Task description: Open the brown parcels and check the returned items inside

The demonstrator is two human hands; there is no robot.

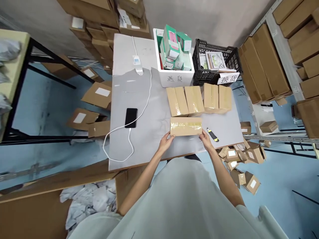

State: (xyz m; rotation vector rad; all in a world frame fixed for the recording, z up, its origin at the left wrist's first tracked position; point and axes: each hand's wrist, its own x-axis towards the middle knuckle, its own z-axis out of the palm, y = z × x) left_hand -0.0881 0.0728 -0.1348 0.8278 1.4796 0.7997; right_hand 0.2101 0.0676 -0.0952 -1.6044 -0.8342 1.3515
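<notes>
The left hand (165, 142) and right hand (206, 140) hold one carton (186, 126) at its opposite ends. The carton (taped lengthwise) is near the table's (147, 142) front edge, just before the upright boxes (194, 99).

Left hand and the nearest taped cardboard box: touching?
Touching. The head view shows the left hand holding the taped cardboard box at its near left corner.

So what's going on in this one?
A person's left hand and right hand hold a taped cardboard box by its ends, over the near side of a table. Four similar boxes stand in a row just beyond it. A black-and-yellow cutter lies near the right hand; a phone lies farther left.
</notes>
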